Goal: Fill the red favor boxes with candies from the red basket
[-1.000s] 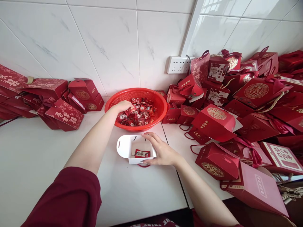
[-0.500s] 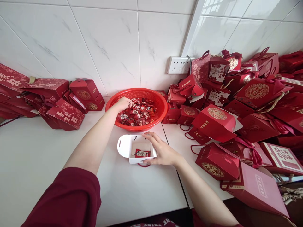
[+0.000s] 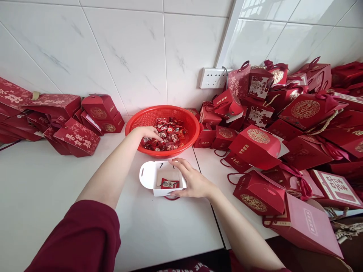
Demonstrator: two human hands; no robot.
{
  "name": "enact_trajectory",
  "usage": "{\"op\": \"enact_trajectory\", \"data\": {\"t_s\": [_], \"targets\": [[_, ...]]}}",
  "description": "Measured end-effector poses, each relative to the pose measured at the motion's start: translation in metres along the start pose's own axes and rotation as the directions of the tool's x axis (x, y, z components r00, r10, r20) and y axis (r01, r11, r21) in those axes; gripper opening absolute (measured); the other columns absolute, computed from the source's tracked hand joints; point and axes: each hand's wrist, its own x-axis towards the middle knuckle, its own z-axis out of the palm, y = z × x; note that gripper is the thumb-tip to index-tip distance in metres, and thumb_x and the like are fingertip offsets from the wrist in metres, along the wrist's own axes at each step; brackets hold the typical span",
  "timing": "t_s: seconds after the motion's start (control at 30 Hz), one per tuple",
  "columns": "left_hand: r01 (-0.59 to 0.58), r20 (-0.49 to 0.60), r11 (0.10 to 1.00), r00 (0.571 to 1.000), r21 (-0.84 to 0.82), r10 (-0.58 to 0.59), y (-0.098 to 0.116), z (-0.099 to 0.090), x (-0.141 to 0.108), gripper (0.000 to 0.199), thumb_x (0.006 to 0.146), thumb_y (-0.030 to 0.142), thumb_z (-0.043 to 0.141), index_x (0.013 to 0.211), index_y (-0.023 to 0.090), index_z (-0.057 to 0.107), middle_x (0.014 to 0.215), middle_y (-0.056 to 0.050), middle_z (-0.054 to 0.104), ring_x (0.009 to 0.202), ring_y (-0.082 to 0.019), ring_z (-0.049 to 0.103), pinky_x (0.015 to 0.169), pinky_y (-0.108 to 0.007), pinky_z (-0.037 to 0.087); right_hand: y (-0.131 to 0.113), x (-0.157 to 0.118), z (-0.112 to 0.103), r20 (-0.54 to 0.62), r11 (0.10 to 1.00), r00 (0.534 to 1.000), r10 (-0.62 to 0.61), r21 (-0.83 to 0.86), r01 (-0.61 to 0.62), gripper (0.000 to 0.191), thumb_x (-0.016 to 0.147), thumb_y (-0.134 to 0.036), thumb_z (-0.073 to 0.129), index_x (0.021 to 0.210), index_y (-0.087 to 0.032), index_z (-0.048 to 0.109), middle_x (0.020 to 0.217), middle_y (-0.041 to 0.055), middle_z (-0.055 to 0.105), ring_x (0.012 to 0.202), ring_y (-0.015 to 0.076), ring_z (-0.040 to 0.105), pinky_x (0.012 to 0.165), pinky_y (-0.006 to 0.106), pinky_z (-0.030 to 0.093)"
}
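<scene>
My left hand (image 3: 148, 133) reaches into a red plastic basket (image 3: 185, 148), its fingers stretched out and touching the wrapped candies (image 3: 171, 132) heaped inside. The fingertips are partly hidden among the wrappers. My right hand (image 3: 192, 180) grips the right end of a small paper gift box (image 3: 163, 192), thumb on the near side and fingers over the far side. The box lies on the table in front of the basket with its white inside facing up and its slotted flap folded out to the left. One red wrapped candy (image 3: 169, 184) rests in it.
Many red gift boxes (image 3: 255, 143) are piled on the right, some with cords and ribbons. More red boxes (image 3: 76, 136) stand at the left by the tiled wall (image 3: 124, 49). A power socket (image 3: 213, 78) sits behind the basket. A seam crosses the white table (image 3: 153, 230).
My left hand has moved slightly nearer and to the right within the basket, its fingers now lower over the candies. My right hand keeps its grip on the box.
</scene>
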Motion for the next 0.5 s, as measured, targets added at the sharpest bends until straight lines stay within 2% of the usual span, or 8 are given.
{"op": "enact_trajectory", "data": {"t_s": [0.17,0.23,0.33,0.4,0.43,0.5], "targets": [[-0.057,0.002,0.998,0.998,0.005,0.057,0.006,0.002,-0.008,0.048,0.047,0.034,0.085,0.093,0.023,0.076,0.101,-0.006,0.076,0.094,-0.025,0.068,0.079,-0.026,0.049,0.001,0.000,0.000,-0.009,1.000,1.000,-0.019,0.002,0.019,0.103,0.072,-0.048,0.084,0.155,-0.029,0.025,0.152,0.0136,0.035,0.141,0.0311,0.040,0.114,0.047,0.041],[-0.090,-0.064,0.996,0.994,-0.003,0.090,0.009,0.002,-0.012,0.045,0.050,0.029,0.083,0.093,0.022,0.075,0.099,-0.005,0.076,0.093,-0.025,0.068,0.081,-0.027,0.049,0.002,-0.001,0.000,-0.009,1.000,1.000,-0.020,0.006,0.020,0.103,0.073,-0.049,0.083,0.155,-0.029,0.024,0.152,0.0136,0.035,0.140,0.0310,0.042,0.113,0.047,0.041],[-0.144,-0.207,0.990,0.969,-0.015,0.137,0.016,0.000,-0.021,0.036,0.063,0.032,0.077,0.097,0.020,0.072,0.107,-0.007,0.074,0.101,-0.026,0.067,0.087,-0.028,0.049,0.003,-0.001,0.002,-0.024,1.000,0.999,-0.027,0.015,0.028,0.106,0.072,-0.049,0.083,0.156,-0.030,0.021,0.153,0.0136,0.034,0.140,0.0311,0.042,0.114,0.048,0.041],[-0.206,-0.333,0.978,0.925,-0.039,0.182,0.022,-0.001,-0.032,0.033,0.074,0.035,0.071,0.102,0.018,0.070,0.113,-0.008,0.073,0.105,-0.025,0.066,0.092,-0.030,0.048,0.003,-0.002,0.002,-0.036,0.999,0.999,-0.034,0.019,0.035,0.110,0.072,-0.048,0.084,0.158,-0.030,0.017,0.154,0.0138,0.033,0.142,0.0316,0.039,0.115,0.049,0.039],[-0.272,-0.408,0.960,0.886,-0.068,0.222,0.026,0.000,-0.041,0.033,0.078,0.037,0.068,0.104,0.018,0.068,0.114,-0.009,0.072,0.106,-0.025,0.065,0.094,-0.031,0.048,0.003,-0.002,0.003,-0.038,0.999,0.999,-0.035,0.019,0.036,0.112,0.072,-0.049,0.084,0.159,-0.030,0.014,0.155,0.0140,0.032,0.143,0.0318,0.038,0.116,0.049,0.038],[-0.449,-0.546,0.882,0.779,-0.142,0.309,0.035,0.005,-0.065,0.034,0.081,0.039,0.068,0.106,0.016,0.067,0.115,-0.009,0.072,0.106,-0.024,0.066,0.097,-0.033,0.049,0.003,-0.002,0.004,-0.035,0.999,0.999,-0.034,0.007,0.034,0.116,0.072,-0.051,0.083,0.160,-0.030,0.010,0.156,0.0145,0.032,0.143,0.0326,0.038,0.115,0.050,0.038]]}}
